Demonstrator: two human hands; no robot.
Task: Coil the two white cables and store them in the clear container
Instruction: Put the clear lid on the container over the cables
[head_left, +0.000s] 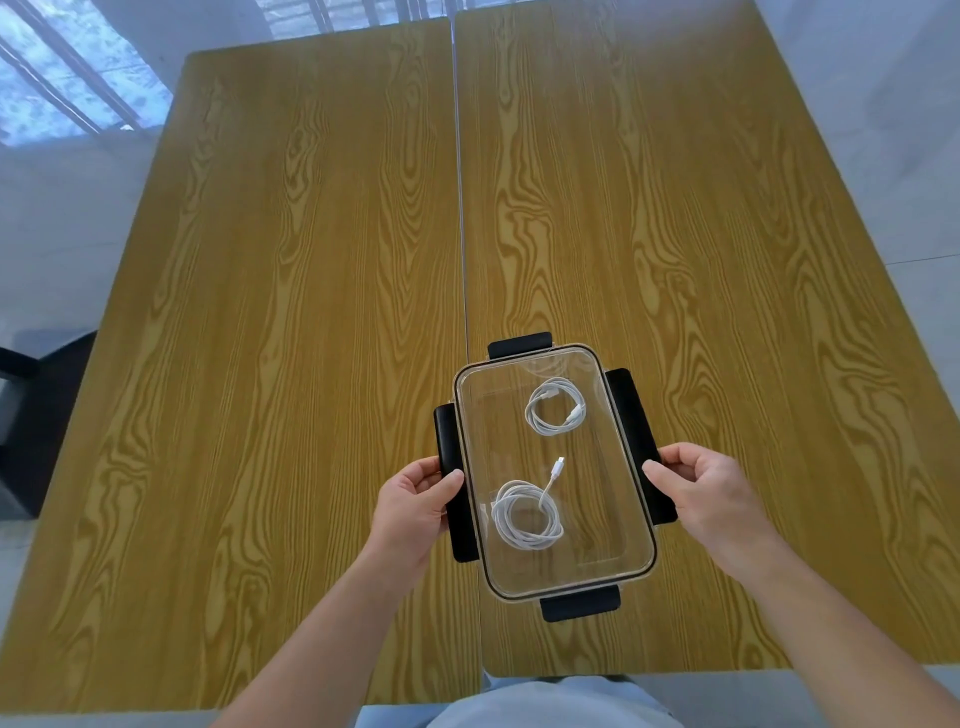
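Nearest on the table (260, 364), the left hand (410, 506) curls its fingers round the container's (631, 564) left black latch (451, 499), thumb on the rim. The right hand (709, 493) grips the right latch (636, 426) likewise. Inside the container, the big coil (527, 514) lies at the near end, its plug pointing away; the small coil (555, 406) lies at the far end, apart from it.
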